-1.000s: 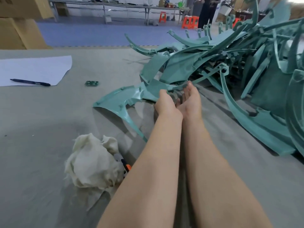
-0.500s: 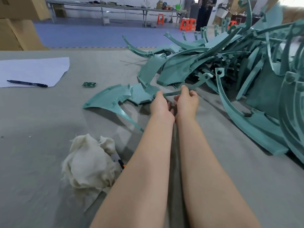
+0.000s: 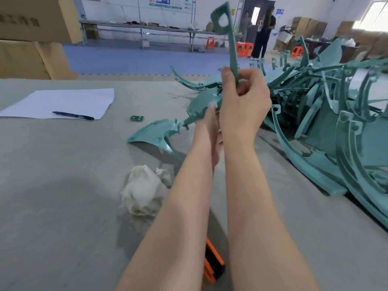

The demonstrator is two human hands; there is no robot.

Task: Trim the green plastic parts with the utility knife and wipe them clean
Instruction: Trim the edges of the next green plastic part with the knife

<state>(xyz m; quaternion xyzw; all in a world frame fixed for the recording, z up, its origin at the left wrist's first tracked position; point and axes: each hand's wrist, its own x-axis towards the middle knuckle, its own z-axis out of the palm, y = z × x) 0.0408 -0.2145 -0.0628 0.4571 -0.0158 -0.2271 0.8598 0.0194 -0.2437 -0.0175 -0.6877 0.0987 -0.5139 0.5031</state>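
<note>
My right hand [image 3: 243, 106] is raised and grips a long narrow green plastic strip [image 3: 232, 45], which stands nearly upright with a looped end at the top. My left hand [image 3: 210, 122] sits just left of it and lower, mostly hidden by the right hand; its grip cannot be made out. A flat curved green part [image 3: 155, 133] lies on the table beyond my left forearm. The orange and black utility knife [image 3: 213, 263] lies between my forearms. A crumpled white cloth [image 3: 144, 190] rests on the table left of my left arm.
A big tangled pile of green plastic parts [image 3: 327, 127] fills the right side of the grey table [image 3: 63, 185]. A sheet of paper [image 3: 63, 102] with a pen [image 3: 73, 115] and a small green circuit board [image 3: 136, 118] lie at left. Cardboard boxes [image 3: 31, 38] stand at far left; people stand at the back.
My right hand has lifted the green strip off the pile to upright. The view tilted up, and the knife now shows between my forearms.
</note>
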